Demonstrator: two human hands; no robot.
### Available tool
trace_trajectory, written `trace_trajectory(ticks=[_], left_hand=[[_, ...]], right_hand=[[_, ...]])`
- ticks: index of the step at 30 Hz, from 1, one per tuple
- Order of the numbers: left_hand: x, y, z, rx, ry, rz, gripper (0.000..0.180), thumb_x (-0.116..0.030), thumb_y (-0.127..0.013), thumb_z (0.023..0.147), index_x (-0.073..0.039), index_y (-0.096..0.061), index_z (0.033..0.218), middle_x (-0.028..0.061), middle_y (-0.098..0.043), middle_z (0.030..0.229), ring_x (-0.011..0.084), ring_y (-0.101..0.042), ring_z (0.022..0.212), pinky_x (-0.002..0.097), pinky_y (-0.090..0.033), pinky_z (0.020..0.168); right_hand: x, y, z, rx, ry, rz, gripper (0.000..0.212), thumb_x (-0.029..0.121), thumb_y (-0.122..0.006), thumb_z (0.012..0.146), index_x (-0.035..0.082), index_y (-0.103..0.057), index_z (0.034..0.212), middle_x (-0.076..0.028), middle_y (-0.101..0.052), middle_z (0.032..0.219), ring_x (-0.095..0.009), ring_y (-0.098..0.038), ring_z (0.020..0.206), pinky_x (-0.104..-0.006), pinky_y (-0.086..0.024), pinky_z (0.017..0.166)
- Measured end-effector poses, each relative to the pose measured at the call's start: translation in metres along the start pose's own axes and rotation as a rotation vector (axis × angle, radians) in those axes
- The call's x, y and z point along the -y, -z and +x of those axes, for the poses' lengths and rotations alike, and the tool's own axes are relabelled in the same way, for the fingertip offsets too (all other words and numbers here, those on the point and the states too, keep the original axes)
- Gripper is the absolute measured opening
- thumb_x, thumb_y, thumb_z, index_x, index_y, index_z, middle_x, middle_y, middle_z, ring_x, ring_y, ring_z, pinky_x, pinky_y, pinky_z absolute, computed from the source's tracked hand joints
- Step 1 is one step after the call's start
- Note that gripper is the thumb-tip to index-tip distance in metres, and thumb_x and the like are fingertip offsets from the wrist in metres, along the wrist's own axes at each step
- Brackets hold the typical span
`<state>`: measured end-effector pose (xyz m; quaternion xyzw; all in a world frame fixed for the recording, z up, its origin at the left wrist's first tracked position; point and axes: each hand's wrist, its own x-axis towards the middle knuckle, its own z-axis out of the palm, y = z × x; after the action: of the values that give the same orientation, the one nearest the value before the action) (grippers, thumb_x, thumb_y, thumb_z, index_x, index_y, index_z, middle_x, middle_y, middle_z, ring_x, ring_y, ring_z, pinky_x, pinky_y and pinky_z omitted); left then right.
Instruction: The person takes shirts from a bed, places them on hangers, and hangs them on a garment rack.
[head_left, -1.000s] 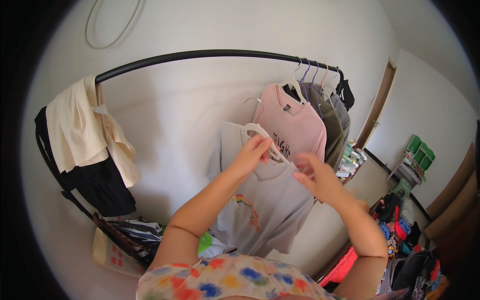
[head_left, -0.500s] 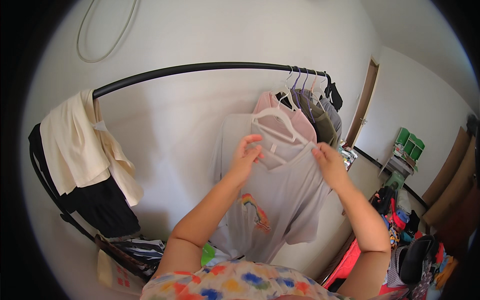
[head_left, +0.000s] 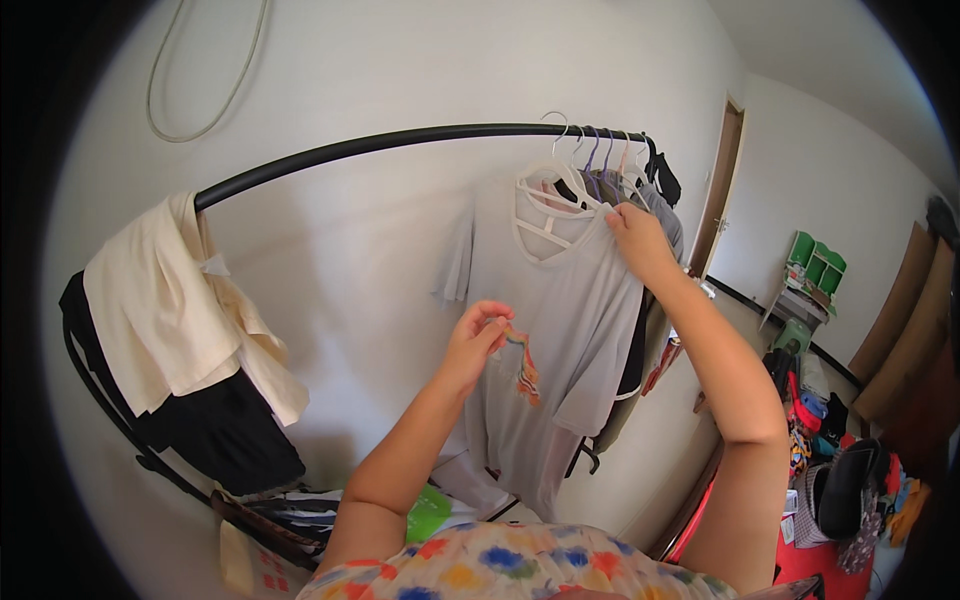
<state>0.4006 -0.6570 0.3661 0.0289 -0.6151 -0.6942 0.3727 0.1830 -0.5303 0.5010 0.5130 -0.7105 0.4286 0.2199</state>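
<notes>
The grey shirt (head_left: 560, 300) had risen to the black rail (head_left: 400, 139).
Half a second earlier it was lower; now the hook of its white hanger (head_left: 548, 168) stood at the rail, and the left hand (head_left: 472, 345) had dropped from near the collar to the rainbow print (head_left: 524, 368). The right hand (head_left: 638, 240) had its fingers clenched on the shirt's shoulder; whether the left fingers pinched cloth could not be told. The shirt hung loose, lightly creased. A cream bag (head_left: 238, 556) sat low left, contents hidden.
</notes>
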Motion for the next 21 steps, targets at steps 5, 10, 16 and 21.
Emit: trace_trajectory(ticks=[5, 10, 16, 21], left_hand=[[0.016, 0.001, -0.005, 0.003, 0.08, 0.024, 0.013, -0.012, -0.052, 0.09, -0.008, -0.055, 0.102, -0.001, -0.057, 0.093, 0.0044, -0.046, 0.067, 0.0189, -0.036, 0.06], [0.031, -0.015, -0.014, 0.043, 0.136, 0.032, 0.014, -0.014, -0.052, 0.091, -0.009, -0.054, 0.103, -0.0011, -0.058, 0.095, 0.004, -0.046, 0.068, 0.0189, -0.036, 0.06], [0.056, -0.044, -0.02, 0.1, 0.226, 0.001, 0.015, -0.016, -0.051, 0.091, -0.008, -0.054, 0.104, -0.0004, -0.059, 0.093, 0.0047, -0.047, 0.068, 0.0194, -0.036, 0.06], [0.099, -0.101, -0.022, 0.238, 0.325, -0.024, 0.015, -0.018, -0.052, 0.092, -0.008, -0.055, 0.102, -0.0005, -0.059, 0.088, 0.0049, -0.048, 0.067, 0.0193, -0.036, 0.059]], right_hand=[[-0.02, -0.015, -0.01, 0.0, 0.021, -0.085, 0.025, 0.022, -0.049, 0.09, -0.002, -0.054, 0.095, -0.026, -0.06, 0.086, -0.041, -0.057, 0.085, -0.0462, -0.044, 0.073], [-0.031, -0.006, -0.024, 0.066, 0.032, -0.122, 0.031, 0.019, -0.05, 0.089, 0.0, -0.049, 0.113, -0.024, -0.06, 0.089, -0.039, -0.058, 0.089, -0.0441, -0.045, 0.076], [-0.048, 0.014, -0.095, -0.019, 0.187, -0.047, 0.059, -0.002, -0.062, 0.074, 0.004, -0.04, 0.127, -0.018, -0.04, 0.131, -0.038, -0.046, 0.114, -0.0385, -0.041, 0.093], [-0.104, 0.031, -0.217, -0.067, 0.141, -0.185, 0.061, 0.0, -0.064, 0.074, 0.006, -0.04, 0.13, -0.018, -0.04, 0.132, -0.036, -0.043, 0.118, -0.0401, -0.038, 0.097]])
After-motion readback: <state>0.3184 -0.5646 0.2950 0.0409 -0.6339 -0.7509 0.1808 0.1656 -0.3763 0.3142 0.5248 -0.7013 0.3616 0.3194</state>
